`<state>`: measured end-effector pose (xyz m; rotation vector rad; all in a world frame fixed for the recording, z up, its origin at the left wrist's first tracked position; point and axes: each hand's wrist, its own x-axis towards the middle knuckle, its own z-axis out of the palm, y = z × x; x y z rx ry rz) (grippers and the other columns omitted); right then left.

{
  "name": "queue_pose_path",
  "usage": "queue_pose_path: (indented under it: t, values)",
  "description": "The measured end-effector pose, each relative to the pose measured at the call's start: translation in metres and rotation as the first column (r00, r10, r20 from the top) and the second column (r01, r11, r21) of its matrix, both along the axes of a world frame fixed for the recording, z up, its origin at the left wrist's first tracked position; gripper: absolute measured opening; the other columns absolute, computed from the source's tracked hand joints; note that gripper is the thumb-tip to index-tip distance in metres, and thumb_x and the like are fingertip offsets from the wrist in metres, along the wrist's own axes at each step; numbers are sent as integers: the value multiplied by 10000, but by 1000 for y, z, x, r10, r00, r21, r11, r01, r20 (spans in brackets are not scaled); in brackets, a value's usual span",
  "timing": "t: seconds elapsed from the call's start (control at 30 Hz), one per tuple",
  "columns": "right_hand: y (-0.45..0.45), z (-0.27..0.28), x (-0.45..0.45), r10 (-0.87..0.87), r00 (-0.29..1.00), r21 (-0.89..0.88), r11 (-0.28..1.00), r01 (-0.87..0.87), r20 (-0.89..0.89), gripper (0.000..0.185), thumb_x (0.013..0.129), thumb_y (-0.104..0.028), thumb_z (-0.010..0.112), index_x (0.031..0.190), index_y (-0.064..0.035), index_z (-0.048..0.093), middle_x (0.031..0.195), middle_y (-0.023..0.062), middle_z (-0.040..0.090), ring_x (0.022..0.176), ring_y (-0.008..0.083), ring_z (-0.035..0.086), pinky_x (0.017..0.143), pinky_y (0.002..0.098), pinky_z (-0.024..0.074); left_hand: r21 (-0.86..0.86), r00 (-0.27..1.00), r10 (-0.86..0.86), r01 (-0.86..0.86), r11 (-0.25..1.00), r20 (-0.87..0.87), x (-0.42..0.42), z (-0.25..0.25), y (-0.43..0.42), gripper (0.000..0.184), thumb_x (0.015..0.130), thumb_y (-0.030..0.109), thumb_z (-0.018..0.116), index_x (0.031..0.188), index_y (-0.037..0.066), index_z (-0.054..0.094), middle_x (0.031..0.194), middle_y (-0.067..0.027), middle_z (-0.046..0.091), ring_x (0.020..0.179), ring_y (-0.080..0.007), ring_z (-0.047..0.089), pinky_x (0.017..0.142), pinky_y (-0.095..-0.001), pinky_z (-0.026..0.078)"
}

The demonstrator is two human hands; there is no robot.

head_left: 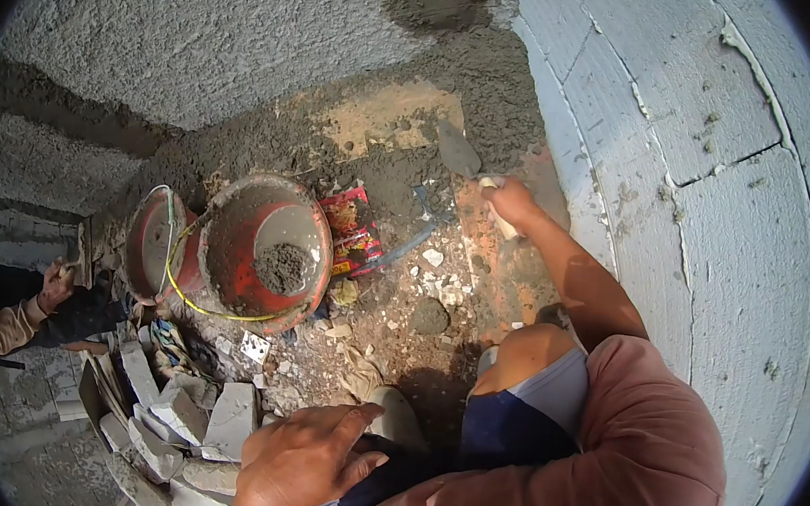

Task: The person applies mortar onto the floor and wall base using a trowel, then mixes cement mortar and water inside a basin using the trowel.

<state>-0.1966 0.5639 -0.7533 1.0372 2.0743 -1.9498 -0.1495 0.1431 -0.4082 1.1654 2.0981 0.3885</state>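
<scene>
My right hand (515, 205) is closed around the pale wooden handle of a trowel (456, 151). The trowel's grey blade points up and left, over wet mortar (499, 86) spread along the foot of the walls. My left hand (308, 453) lies over my bent left knee, holding nothing, its fingers loosely apart. Beneath the trowel is an orange-brown board (508, 248) smeared with mortar. Left of centre, an orange bucket (221, 235) holds some mortar at its bottom, and a second orange bucket (139, 252) stands beside it.
A co-worker's hand (57, 286) grips a flat tool at the left. Broken blocks (233, 417) are piled at lower left. A red printed packet (354, 229) and rubble (436, 280) lie on the ground. A block wall (721, 215) rises close on my right.
</scene>
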Motion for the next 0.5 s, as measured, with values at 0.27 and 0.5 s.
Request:
queue_pose_path:
  t: [0.27,0.5]
  values:
    - [5,-26,38,-26,987,500,864,-57,158,428,903,-301,692,1113,71,684,1050,275,722,993,418,699,894,448,534,-12,998,-61,61,998,-32,-5,4,4,500,937,369,717,1309,55,602,1109,-143,727,996,-351,709,873,-457,563]
    - [55,-20,-76,-165,974,696,718,11,154,416,899,-271,659,1126,76,678,1092,307,712,1036,468,692,913,516,554,-46,999,-5,4,999,-32,0,2,-2,522,914,375,742,1321,76,609,1082,-137,731,1033,-360,702,902,-449,554]
